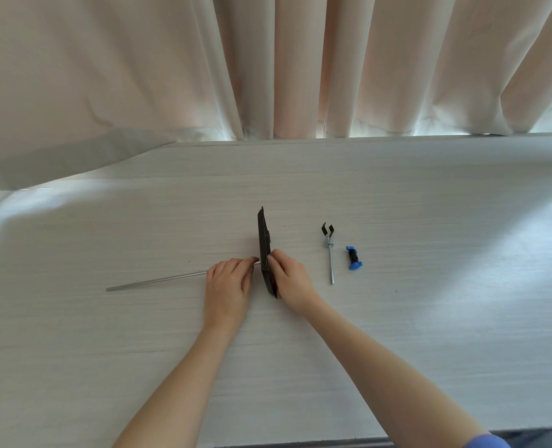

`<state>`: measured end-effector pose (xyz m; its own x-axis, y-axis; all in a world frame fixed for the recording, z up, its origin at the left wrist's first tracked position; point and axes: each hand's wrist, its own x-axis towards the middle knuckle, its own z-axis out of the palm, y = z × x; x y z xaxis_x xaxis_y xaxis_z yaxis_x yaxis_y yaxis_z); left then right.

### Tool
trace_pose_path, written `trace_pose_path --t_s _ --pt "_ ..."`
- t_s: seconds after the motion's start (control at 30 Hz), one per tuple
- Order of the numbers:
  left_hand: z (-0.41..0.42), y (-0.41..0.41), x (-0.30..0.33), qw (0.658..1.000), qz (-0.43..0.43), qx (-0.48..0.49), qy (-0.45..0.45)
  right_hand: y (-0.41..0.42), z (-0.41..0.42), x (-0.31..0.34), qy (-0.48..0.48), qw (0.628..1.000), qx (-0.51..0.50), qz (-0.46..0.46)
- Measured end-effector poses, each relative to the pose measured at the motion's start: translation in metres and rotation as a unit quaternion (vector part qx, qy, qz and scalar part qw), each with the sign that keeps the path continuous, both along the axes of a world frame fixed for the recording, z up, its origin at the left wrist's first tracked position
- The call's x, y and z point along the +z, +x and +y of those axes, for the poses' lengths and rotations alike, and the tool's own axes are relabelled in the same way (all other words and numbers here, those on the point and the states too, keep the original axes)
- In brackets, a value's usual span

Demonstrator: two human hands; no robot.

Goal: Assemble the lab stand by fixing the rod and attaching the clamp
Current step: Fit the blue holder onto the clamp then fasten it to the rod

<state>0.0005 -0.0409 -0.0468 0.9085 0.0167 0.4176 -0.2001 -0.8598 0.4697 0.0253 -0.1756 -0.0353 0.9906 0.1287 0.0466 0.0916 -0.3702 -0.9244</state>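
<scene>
The black stand base stands on its edge in the middle of the white table. My right hand grips its near end from the right side. A long silver rod lies level on the table, pointing left, with its right end at the base. My left hand is closed around that end of the rod. To the right lie the metal clamp with black prongs and a thin shaft, and a blue and black clamp holder. Where rod and base meet is hidden by my fingers.
A beige curtain hangs along the far edge of the table. A grey wedge-shaped ledge sits at the back left. The table's near edge runs along the bottom of the view.
</scene>
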Motion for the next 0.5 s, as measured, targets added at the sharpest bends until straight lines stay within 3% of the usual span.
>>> trace_pose_path --t_s 0.13,0.37,0.5 --pt "0.0001 -0.0002 -0.0001 1.000 0.001 -0.004 -0.003 0.0004 -0.0011 0.0016 0.078 0.996 -0.016 0.050" --pt "-0.0008 -0.0011 0.0010 1.000 -0.012 -0.002 -0.006 -0.0041 -0.0005 -0.0023 0.023 1.000 0.013 -0.005" --pt "-0.0006 -0.0012 0.0013 1.000 -0.010 -0.003 -0.003 0.0011 0.0014 0.0031 0.024 1.000 -0.004 0.019"
